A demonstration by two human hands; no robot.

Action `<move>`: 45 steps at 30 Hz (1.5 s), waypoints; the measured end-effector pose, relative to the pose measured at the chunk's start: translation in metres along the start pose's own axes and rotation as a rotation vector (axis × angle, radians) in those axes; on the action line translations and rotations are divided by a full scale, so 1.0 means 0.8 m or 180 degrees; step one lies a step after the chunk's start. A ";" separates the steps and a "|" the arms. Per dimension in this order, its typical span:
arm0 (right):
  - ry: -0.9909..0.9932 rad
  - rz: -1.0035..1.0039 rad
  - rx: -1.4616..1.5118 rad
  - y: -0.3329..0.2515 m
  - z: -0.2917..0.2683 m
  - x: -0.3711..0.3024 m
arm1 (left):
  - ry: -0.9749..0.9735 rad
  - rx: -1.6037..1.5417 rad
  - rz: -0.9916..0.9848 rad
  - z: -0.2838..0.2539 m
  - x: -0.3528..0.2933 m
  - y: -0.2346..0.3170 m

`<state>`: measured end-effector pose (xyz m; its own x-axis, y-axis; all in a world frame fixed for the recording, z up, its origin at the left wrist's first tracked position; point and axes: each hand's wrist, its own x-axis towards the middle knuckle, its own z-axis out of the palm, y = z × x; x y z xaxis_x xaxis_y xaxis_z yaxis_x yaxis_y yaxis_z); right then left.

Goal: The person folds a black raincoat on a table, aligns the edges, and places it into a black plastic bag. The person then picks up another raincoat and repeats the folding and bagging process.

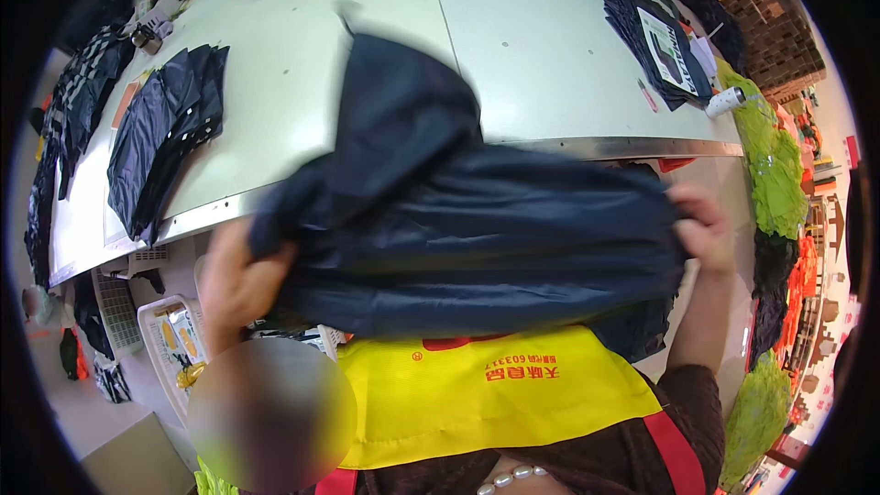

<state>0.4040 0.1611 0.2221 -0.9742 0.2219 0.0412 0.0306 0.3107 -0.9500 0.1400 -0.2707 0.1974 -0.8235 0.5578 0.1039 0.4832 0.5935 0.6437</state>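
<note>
A dark navy hooded jacket (513, 229) is stretched sideways in front of me, at the near edge of the white table (541, 64). My left hand (246, 280) grips its left end, fingers closed on the cloth and smeared by motion. At the other end, my right hand (704, 227) pinches the fabric, with its fingertips partly hidden by it. The pointed hood (403, 115) lies over the table top, and the body of the jacket hangs past the metal edge toward my yellow apron (495, 394).
Folded dark garments (174, 128) lie on the table's left side. At the far right are a dark stack (632, 46), a printed packet (667, 50) and a white roll (726, 102). White baskets (165, 325) sit below the left edge; lime-green cloth (775, 174) is piled on the right.
</note>
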 end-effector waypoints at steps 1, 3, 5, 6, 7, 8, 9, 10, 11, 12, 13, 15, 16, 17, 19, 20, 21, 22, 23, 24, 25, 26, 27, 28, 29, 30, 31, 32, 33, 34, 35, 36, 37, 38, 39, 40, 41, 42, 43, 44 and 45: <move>0.0365 -0.0415 -0.0373 -0.021 -0.028 0.003 | 0.0878 0.0132 0.0310 -0.019 0.001 0.004; 0.1377 -0.1766 -0.0864 -0.074 -0.056 0.027 | 0.2342 -0.0395 0.1345 -0.059 0.040 -0.010; 0.1533 -0.2382 -0.1737 -0.094 -0.073 0.080 | 0.2956 -0.0023 0.1727 -0.071 0.120 -0.022; 0.1678 -0.2676 -0.2184 -0.107 -0.080 0.106 | 0.2969 0.0422 0.1580 -0.064 0.175 -0.026; 0.2036 -0.2775 -0.2514 -0.099 -0.081 0.142 | 0.2873 0.0978 0.1384 -0.057 0.224 -0.023; 0.2273 -0.2723 -0.3692 -0.085 -0.096 0.177 | 0.2602 0.1448 0.1214 -0.028 0.288 -0.029; 0.2128 -0.2785 -0.3118 -0.029 -0.096 0.236 | 0.2261 0.2045 0.0976 -0.006 0.328 -0.041; 0.2061 -0.2385 -0.3750 0.008 -0.090 0.273 | 0.1947 0.2388 0.0889 0.018 0.361 -0.045; 0.1754 -0.1653 -0.3662 0.054 -0.076 0.311 | 0.1634 0.2692 0.0820 0.047 0.382 -0.047; 0.1272 -0.1045 -0.3485 0.124 -0.084 0.342 | 0.1530 0.2099 0.0756 0.095 0.395 -0.007; 0.0907 -0.0659 -0.2958 0.192 -0.088 0.364 | 0.1190 0.2373 0.0081 0.122 0.405 -0.012; 0.0290 -0.0262 -0.2084 0.293 -0.104 0.387 | 0.0898 0.2479 -0.0231 0.204 0.398 -0.047; 0.0218 -0.0222 -0.2237 0.319 -0.111 0.380 | 0.1001 0.2316 0.0155 0.249 0.376 -0.052; 0.0254 -0.0432 -0.2075 0.350 -0.122 0.389 | 0.0825 0.2115 0.0254 0.276 0.361 -0.045; 0.0350 0.0172 -0.1040 0.367 -0.133 0.393 | 0.0562 0.2022 0.0000 0.323 0.321 -0.035; 0.0394 0.0481 -0.0526 0.369 -0.137 0.389 | 0.0519 0.2146 -0.0343 0.336 0.303 -0.034; 0.0035 0.0970 -0.0496 0.364 -0.144 0.386 | 0.0399 0.2231 -0.0719 0.341 0.290 -0.049; -0.0308 0.1467 -0.0471 0.363 -0.154 0.381 | 0.0268 0.2304 -0.1072 0.344 0.282 -0.070; -0.0762 0.1722 -0.0289 0.387 -0.160 0.380 | 0.0253 0.2193 -0.1113 0.349 0.283 -0.088; -0.1055 0.2219 0.0662 0.410 -0.161 0.370 | 0.0358 0.2208 -0.0996 0.350 0.286 -0.107; -0.1459 0.2622 0.1434 0.386 -0.150 0.364 | 0.0341 0.2247 -0.0992 0.351 0.291 -0.118; -0.1653 0.2975 0.2222 0.393 -0.153 0.352 | 0.0329 0.2282 -0.0959 0.350 0.300 -0.125; -0.1143 0.3274 0.2461 0.396 -0.150 0.329 | 0.0350 0.2259 -0.0865 0.346 0.306 -0.132; -0.0592 0.3551 0.2690 0.397 -0.149 0.312 | 0.0306 0.2207 -0.0796 0.344 0.312 -0.138; -0.0822 0.3454 0.2505 0.395 -0.161 0.312 | 0.0283 0.2180 -0.0697 0.340 0.313 -0.146; -0.1049 0.3356 0.2322 0.384 -0.183 0.311 | 0.0257 0.2150 -0.0598 0.336 0.313 -0.154; -0.1239 0.3262 0.2136 0.363 -0.199 0.310 | 0.0256 0.2069 -0.0457 0.330 0.316 -0.159; -0.1245 0.2654 0.1625 0.336 -0.213 0.333 | 0.0197 0.2040 -0.0364 0.323 0.317 -0.165; -0.1049 0.2540 0.0780 0.334 -0.240 0.350 | 0.0094 0.1951 -0.0212 0.315 0.321 -0.167; -0.0717 0.2507 0.0131 0.340 -0.263 0.357 | -0.0005 0.1865 -0.0053 0.308 0.324 -0.169; -0.0678 0.2236 -0.1109 0.354 -0.256 0.356 | -0.0005 0.1779 0.0019 0.304 0.328 -0.168; -0.0633 0.1924 -0.2341 0.366 -0.244 0.353 | -0.0006 0.1692 0.0088 0.303 0.329 -0.168; -0.0666 0.1964 -0.2911 0.359 -0.225 0.351 | -0.0005 0.1620 0.0148 0.299 0.329 -0.167; -0.0713 0.1984 -0.3482 0.349 -0.201 0.356 | -0.0044 0.1577 0.0009 0.296 0.328 -0.163; -0.0842 0.2182 -0.3552 0.328 -0.195 0.367 | -0.0082 0.1533 -0.0132 0.292 0.325 -0.156; -0.0655 0.1566 -0.3171 0.335 -0.203 0.376 | -0.0104 0.1474 -0.0278 0.290 0.324 -0.147; -0.0468 0.0962 -0.2774 0.349 -0.212 0.384 | 0.0053 0.1317 -0.0418 0.292 0.328 -0.135; -0.0292 0.0361 -0.2368 0.360 -0.224 0.395 | 0.0714 0.1021 0.0031 0.300 0.336 -0.126; -0.0030 -0.0043 -0.2412 0.346 -0.214 0.419 | 0.0890 0.0605 0.0214 0.304 0.347 -0.099; 0.0233 -0.0452 -0.2440 0.330 -0.194 0.448 | 0.1060 0.0195 0.0399 0.311 0.359 -0.067; 0.0571 -0.0617 -0.2974 0.328 -0.178 0.474 | 0.1046 -0.0007 0.0605 0.330 0.368 -0.042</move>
<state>0.0746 0.4588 0.0323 -0.9349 0.2030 0.2913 0.1137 0.9484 -0.2959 -0.0400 0.0265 0.0059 -0.7708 0.4417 0.4591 0.6361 0.4959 0.5911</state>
